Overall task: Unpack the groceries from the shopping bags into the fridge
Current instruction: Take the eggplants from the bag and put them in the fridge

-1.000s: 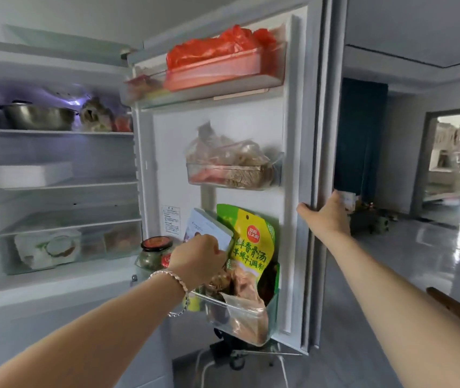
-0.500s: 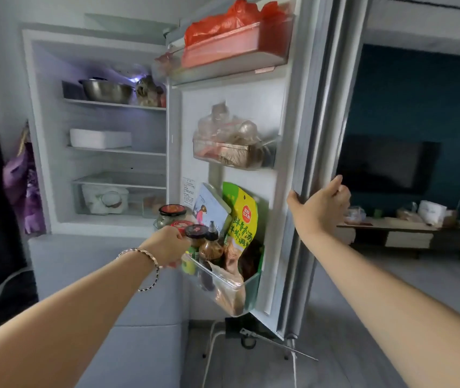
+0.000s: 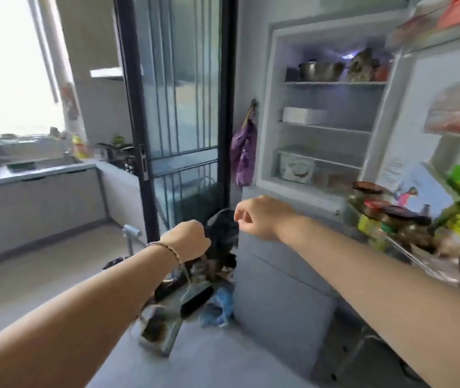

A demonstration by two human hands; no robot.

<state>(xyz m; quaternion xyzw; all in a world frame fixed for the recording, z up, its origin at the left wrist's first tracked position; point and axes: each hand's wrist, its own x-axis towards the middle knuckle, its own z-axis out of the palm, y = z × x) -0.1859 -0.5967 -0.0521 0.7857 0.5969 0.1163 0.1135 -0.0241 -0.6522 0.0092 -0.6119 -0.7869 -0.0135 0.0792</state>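
A black shopping bag sits on the floor just left of the open fridge. My left hand, with a bracelet on the wrist, is curled at the bag's left edge and seems to grip it. A little higher, my right hand hovers at the bag's right side with loosely curled fingers that hold nothing. Below the bag lie wrapped food packs and a blue bag. The fridge door bin at the right holds jars and a green packet.
The grey lower fridge front stands right beside the bag. A dark-framed glass sliding door is behind it, with a purple bag hanging on the wall. A kitchen counter runs along the left.
My view swung left and down from the fridge door. The right hand let go of the door edge, the left hand left the door bin, and both came down to the black bag.
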